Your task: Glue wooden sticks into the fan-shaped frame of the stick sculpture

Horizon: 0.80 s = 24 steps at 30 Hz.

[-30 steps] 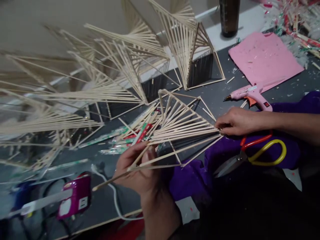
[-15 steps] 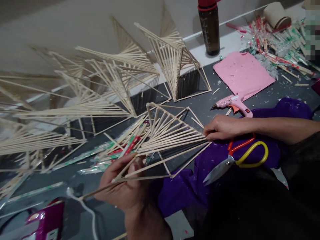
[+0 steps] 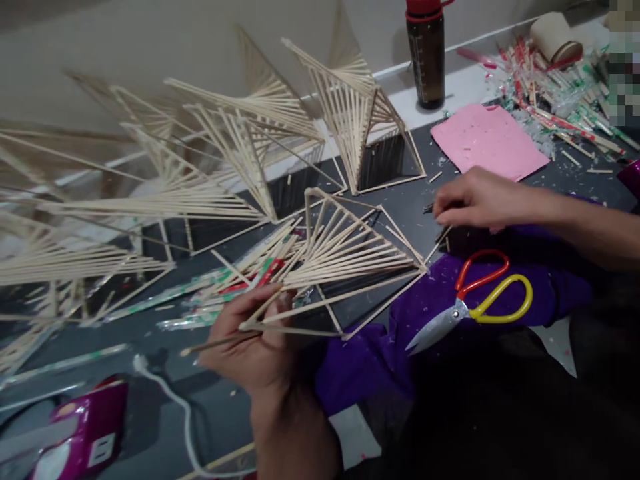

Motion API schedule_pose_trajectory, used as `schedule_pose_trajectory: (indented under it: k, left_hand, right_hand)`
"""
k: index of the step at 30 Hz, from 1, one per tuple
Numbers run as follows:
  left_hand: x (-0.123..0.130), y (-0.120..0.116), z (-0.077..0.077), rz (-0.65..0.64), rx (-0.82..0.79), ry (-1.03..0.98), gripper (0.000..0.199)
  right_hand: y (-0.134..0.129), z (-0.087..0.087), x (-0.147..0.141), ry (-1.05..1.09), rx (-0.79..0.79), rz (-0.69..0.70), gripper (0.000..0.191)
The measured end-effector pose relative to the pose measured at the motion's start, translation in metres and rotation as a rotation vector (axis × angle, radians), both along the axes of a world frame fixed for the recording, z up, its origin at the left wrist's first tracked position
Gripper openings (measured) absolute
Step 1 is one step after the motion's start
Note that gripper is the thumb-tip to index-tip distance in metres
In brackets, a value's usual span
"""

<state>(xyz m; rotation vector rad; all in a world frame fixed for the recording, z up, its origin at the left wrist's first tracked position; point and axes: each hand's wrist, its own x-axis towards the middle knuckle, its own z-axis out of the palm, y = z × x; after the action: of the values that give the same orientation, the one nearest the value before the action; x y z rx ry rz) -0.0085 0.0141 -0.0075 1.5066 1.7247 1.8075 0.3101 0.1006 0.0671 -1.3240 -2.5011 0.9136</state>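
Left hand (image 3: 255, 350) low centre, grip pinched shut on near corner of stick frame (image 3: 345, 257), thumb on top, fingers under. Frame = fan of thin wooden sticks glued into a twisted pyramid-ish shape, held tilted just above the worktop (image 3: 430, 190), far corner over the purple cloth (image 3: 425, 313).

Right hand (image 3: 475, 200) off the frame, palm down w/ fingers loosely curled, near the glue gun tip (image 3: 428, 209); rest of gun hidden under the hand, so can't tell if grip has closed on it or is just resting over it.

Scissors (image 3: 475, 303) w/ red + yellow handles lying on the cloth, just right of frame, blades shut. Pink sheet (image 3: 487, 140) further back, dark bottle (image 3: 425, 57) w/ red cap behind it by the wall. Bigger stick models (image 3: 240, 143) standing along back left. Pile of wrapped sticks (image 3: 560, 77) top right, more wrappers under the frame. Magenta power strip (image 3: 83, 437) bottom left w/ white cable (image 3: 185, 417).
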Motion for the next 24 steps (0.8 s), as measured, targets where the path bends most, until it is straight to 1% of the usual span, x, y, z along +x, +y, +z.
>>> schedule_pose_trajectory:
  k: [2, 4, 6, 8, 10, 12, 14, 16, 19, 21, 22, 24]
  left_hand:
    - [0.001, 0.000, 0.001, 0.023, -0.016, 0.029, 0.018]
    - [0.002, 0.001, 0.002, 0.004, -0.034, 0.054, 0.016]
    - [0.002, 0.001, 0.001, 0.001, -0.005, 0.086, 0.015]
    - [0.001, 0.002, 0.000, 0.006, 0.021, 0.110, 0.016]
    - [0.001, 0.002, -0.001, 0.009, 0.031, 0.124, 0.017]
    - [0.001, 0.003, -0.002, -0.005, 0.035, 0.125, 0.017]
    - [0.001, 0.004, -0.003, -0.018, 0.041, 0.119, 0.018]
    - [0.000, 0.004, -0.004, -0.017, 0.037, 0.120, 0.020]
    - [-0.002, 0.003, -0.006, -0.001, 0.011, 0.144, 0.024]
    - [-0.004, 0.002, -0.007, -0.001, 0.001, 0.170, 0.025]
    - [-0.005, 0.002, -0.008, -0.004, 0.002, 0.177, 0.026]
    - [-0.006, 0.002, -0.009, -0.027, 0.012, 0.176, 0.027]
  right_hand:
    - [-0.001, 0.000, 0.021, -0.128, 0.067, -0.148, 0.030]
    - [-0.003, -0.010, 0.041, -0.308, 0.191, -0.318, 0.036]
    - [-0.005, -0.026, 0.054, -0.444, 0.200, -0.389, 0.043]
    - [-0.007, -0.041, 0.061, -0.450, 0.174, -0.401, 0.044]
    - [-0.008, -0.052, 0.063, -0.399, 0.163, -0.410, 0.042]
    - [-0.009, -0.056, 0.061, -0.348, 0.159, -0.411, 0.039]
    - [-0.009, -0.056, 0.059, -0.294, 0.164, -0.434, 0.033]
    - [-0.010, -0.053, 0.056, -0.215, 0.200, -0.510, 0.028]
    - [-0.018, -0.048, 0.055, 0.016, 0.259, -0.639, 0.026]
    - [-0.028, -0.045, 0.054, 0.253, 0.181, -0.653, 0.027]
    - [-0.034, -0.043, 0.054, 0.368, 0.101, -0.642, 0.029]
    - [-0.047, -0.040, 0.055, 0.517, -0.084, -0.597, 0.032]
